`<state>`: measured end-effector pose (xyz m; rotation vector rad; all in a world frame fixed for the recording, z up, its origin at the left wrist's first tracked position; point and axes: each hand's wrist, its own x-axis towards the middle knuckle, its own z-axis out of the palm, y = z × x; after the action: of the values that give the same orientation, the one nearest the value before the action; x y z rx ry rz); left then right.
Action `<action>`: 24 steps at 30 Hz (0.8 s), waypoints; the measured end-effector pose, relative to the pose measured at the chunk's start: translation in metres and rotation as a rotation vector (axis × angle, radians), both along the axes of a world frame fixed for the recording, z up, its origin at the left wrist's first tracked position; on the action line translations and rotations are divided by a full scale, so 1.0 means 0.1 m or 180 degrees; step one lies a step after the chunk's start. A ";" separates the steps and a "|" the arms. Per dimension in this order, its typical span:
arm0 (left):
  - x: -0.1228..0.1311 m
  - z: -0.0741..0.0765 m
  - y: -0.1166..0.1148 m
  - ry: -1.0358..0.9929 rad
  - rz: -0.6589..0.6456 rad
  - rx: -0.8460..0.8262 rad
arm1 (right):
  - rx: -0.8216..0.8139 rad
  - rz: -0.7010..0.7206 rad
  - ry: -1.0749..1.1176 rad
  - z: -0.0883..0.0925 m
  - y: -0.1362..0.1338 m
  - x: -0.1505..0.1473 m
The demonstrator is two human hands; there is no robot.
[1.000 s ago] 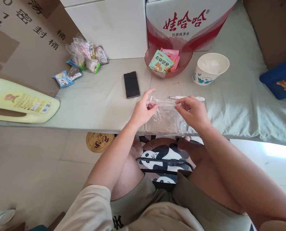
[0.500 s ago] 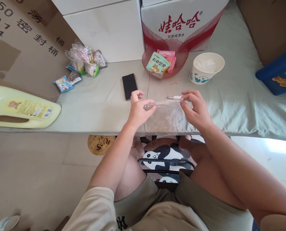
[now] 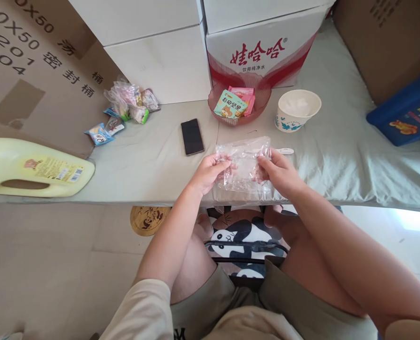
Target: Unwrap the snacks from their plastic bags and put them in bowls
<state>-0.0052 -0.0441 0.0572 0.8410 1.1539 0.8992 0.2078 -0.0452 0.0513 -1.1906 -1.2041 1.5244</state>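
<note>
A clear, crinkled plastic bag [image 3: 244, 163] is stretched between my two hands just above the front of the cloth-covered surface. My left hand [image 3: 212, 171] pinches its left side, thumb on top and fingers partly seen through the film. On the right side my right hand [image 3: 281, 172] grips it the same way. Behind the bag and my right hand lies a slim tool with a white handle [image 3: 286, 151]; the rest of it is covered. A black phone [image 3: 192, 137] rests to the left, beyond my left hand.
At the back stand a pink glass bowl [image 3: 214, 107] with snack packets and a paper tub [image 3: 289, 123] with white pieces inside. Small wrapped packets [image 3: 127, 101] lie back left, by a large carton [image 3: 54, 94]. A yellow jug [image 3: 64, 165] lies left; a blue container [image 3: 403, 113] stands right.
Both hands have shifted their hold on the plastic bag; it is now lifted and spread between them. The white-handled tool, seen in full before, is now mostly hidden. The camera view has tilted slightly upward.
</note>
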 end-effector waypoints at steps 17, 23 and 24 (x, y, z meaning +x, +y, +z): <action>-0.10 -0.30 0.47 0.0431 0.0119 0.0988 | 0.0078 -0.0330 -0.0359 -0.17 0.35 0.06; -0.09 -0.36 0.49 0.1353 0.1102 0.1507 | 0.0440 -0.0746 -0.0918 -0.14 0.32 0.09; -0.06 -0.35 0.44 0.1426 0.1153 0.1577 | 0.0589 -0.0772 -0.1103 -0.12 0.29 0.10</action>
<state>-0.0113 -0.0002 0.0226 1.3064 1.5301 1.3744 0.2174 -0.0164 0.0390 -1.4539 -1.3349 1.0320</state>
